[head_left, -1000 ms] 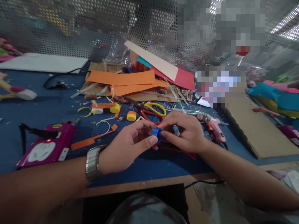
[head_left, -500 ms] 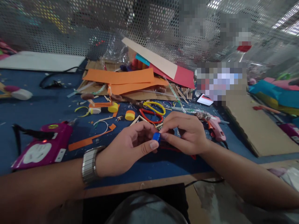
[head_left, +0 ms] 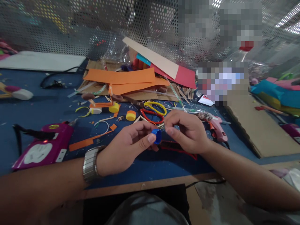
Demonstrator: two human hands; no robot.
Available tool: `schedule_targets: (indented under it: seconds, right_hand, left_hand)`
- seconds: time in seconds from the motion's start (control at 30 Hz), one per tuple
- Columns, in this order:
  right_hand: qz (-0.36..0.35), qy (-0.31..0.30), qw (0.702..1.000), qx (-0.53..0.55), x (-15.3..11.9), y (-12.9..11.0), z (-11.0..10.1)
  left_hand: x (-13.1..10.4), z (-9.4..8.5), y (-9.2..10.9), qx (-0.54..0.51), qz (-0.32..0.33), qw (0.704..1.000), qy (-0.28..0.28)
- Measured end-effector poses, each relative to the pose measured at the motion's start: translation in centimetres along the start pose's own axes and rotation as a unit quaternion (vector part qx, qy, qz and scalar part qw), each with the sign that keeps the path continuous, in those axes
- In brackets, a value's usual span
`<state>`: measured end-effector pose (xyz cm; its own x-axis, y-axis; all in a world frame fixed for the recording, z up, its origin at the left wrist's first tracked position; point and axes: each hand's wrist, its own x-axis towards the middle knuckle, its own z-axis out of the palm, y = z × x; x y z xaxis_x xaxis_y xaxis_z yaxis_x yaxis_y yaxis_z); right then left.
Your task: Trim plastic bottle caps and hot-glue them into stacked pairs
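Note:
A small blue bottle cap [head_left: 156, 136] is pinched between the thumb and fingers of my left hand [head_left: 126, 147], its hollow side turned to the right. Just right of the cap, and apart from it, is my right hand [head_left: 186, 131]. Its thumb and curled fingers are pressed together; whether anything is between them is hidden. Below and behind the right hand lies a red-edged object [head_left: 180, 147], mostly covered by it. Scissors with yellow and red handles [head_left: 153, 112] rest beyond my hands, beside a yellow and orange cap [head_left: 130, 115].
To the left stands a purple box with a lit red light [head_left: 44, 145]. A pink glue gun [head_left: 218, 129] lies to the right, near a cardboard sheet [head_left: 255, 128]. Orange paper strips [head_left: 122, 76] are piled at the back. Orange scraps and wooden sticks litter the blue tabletop [head_left: 150, 168].
My right hand has drawn slightly right, off the blue bottle cap. The cap has turned in my left hand, so its hollow inside shows.

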<state>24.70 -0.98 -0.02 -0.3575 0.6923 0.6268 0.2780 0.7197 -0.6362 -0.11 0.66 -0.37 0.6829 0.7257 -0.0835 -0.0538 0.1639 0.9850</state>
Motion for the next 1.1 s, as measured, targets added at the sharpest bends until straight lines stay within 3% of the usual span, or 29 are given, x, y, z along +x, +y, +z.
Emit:
schedule_targets:
  seconds: [0.1, 0.23, 0.47, 1.1]
  right_hand:
    - [0.002, -0.005, 1.000, -0.017, -0.12, 0.05, 0.04]
    - [-0.052, -0.026, 0.998, -0.028, 0.01, 0.04, 0.09]
    - [-0.089, -0.010, 0.995, -0.053, 0.13, -0.12, -0.03]
    - [-0.091, -0.010, 0.996, -0.016, 0.18, -0.50, -0.06]
  left_hand:
    - [0.04, 0.03, 0.15, -0.006, 0.004, 1.000, -0.008]
    - [0.12, 0.24, 0.21, -0.012, 0.002, 1.000, -0.012]
    - [0.06, 0.36, 0.16, -0.005, -0.004, 1.000, -0.018]
    - [-0.05, 0.57, 0.44, -0.051, -0.003, 0.998, -0.030]
